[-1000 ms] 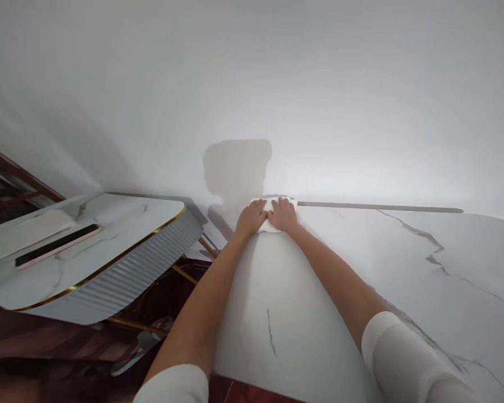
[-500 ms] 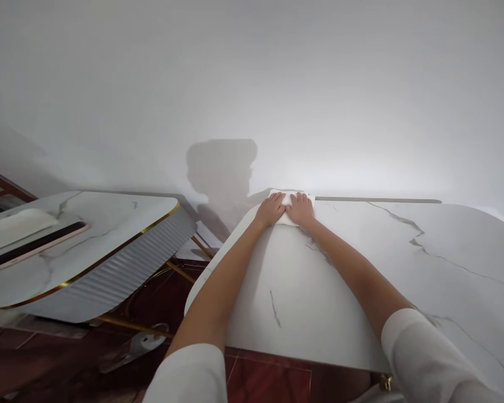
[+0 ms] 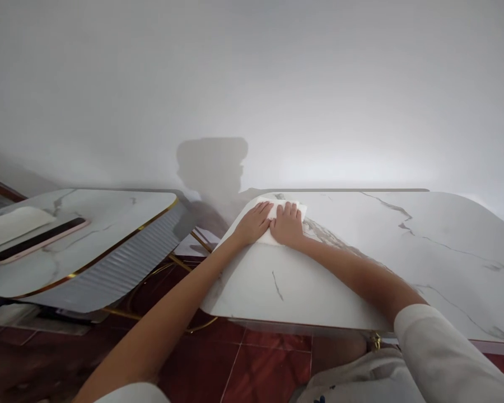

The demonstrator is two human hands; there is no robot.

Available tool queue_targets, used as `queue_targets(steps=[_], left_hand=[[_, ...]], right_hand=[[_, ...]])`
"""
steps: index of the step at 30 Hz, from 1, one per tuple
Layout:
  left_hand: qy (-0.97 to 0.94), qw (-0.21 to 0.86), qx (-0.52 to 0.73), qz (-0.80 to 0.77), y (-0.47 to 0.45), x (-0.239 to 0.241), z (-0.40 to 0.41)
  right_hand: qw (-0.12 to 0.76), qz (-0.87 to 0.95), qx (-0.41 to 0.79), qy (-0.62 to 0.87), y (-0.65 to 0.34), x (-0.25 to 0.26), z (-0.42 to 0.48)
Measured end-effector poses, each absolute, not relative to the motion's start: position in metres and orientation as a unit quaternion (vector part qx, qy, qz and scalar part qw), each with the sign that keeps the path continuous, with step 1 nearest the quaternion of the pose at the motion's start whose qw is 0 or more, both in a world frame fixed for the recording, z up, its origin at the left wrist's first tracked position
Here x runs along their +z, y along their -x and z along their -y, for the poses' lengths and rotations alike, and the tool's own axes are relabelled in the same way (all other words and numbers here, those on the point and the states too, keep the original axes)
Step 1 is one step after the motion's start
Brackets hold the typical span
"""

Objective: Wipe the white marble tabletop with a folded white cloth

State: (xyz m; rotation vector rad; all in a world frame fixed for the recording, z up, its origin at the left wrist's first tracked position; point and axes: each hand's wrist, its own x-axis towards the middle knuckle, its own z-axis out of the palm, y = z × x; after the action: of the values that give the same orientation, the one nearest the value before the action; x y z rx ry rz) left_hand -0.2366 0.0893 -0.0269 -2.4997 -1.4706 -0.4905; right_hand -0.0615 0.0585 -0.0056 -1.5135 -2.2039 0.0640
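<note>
A folded white cloth (image 3: 269, 238), perhaps a paper towel, lies flat near the back left corner of the white marble-patterned table (image 3: 344, 210). My left hand (image 3: 252, 224) rests on its left part with the fingers stretched out. Close beside it, my right hand (image 3: 287, 225) presses flat on the right part, fingers forward. Both palms bear down on the cloth from above, and much of it is hidden beneath them.
A white wall (image 3: 340, 101) stands behind the table. To the left is a second marble-patterned table (image 3: 109, 224) with gold trim, carrying a black-and-pink phone-like object (image 3: 42, 240) and a white sheet (image 3: 12, 226). The floor has red tiles (image 3: 269, 358).
Both hands and the cloth have come back from the table's far edge, toward me and slightly left. My elbows bend outward more. The view has shifted a little.
</note>
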Motion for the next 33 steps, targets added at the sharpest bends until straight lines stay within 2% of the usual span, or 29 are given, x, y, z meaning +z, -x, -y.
queue_targets(steps=[18,27,33], left_hand=[[0.802,0.125,-0.148,0.565,0.246,-0.028,0.090],[0.778,0.140,-0.156,0.593,0.185,-0.037,0.110],[0.776,0.128,-0.161,0.596,0.161,-0.038,0.086]], right_hand=[[0.194,0.875,0.097,0.433,0.059,0.003,0.079],[0.192,0.880,0.097,0.423,0.002,-0.003,0.093],[0.193,0.872,0.064,0.445,-0.016,-0.006,0.073]])
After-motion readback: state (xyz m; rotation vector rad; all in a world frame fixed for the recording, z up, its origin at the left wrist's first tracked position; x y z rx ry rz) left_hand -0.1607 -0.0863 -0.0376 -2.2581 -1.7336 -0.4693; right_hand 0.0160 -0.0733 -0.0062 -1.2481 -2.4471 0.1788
